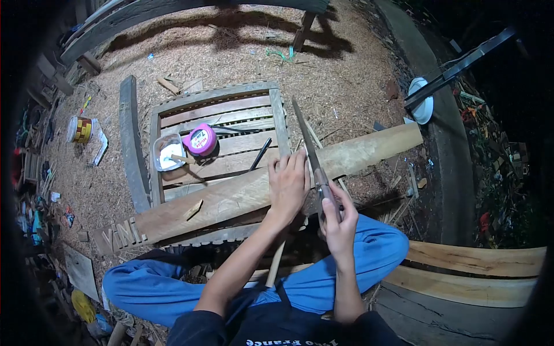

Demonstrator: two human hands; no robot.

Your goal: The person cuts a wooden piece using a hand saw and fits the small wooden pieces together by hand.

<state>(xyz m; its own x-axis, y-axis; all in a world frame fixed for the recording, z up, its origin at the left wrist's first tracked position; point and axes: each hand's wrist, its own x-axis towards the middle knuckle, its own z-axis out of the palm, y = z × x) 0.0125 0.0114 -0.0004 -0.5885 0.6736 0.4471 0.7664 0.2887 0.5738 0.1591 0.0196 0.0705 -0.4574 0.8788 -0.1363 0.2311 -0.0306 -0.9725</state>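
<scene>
A long wooden board (pixel 231 199) lies slanted across a low slatted wooden frame (pixel 231 162) in front of my crossed legs. My left hand (pixel 288 180) presses down on the board, fingers bent and close together. Under it runs a thin wooden strip (pixel 276 265), its near end over my lap; the gripped part is mostly hidden. My right hand (pixel 339 216) is closed round the handle of a hand saw (pixel 309 138), whose long tapering blade points away, just right of my left fingers. Tooth detail is too small to see.
On the frame are a pink tape measure (pixel 200 140), a plastic tub (pixel 167 153) of white paste with a stick, and a black pen (pixel 261 153). Wooden letters (pixel 124 233) and an offcut (pixel 194 209) lie on the board. Planks (pixel 473 259) are at right.
</scene>
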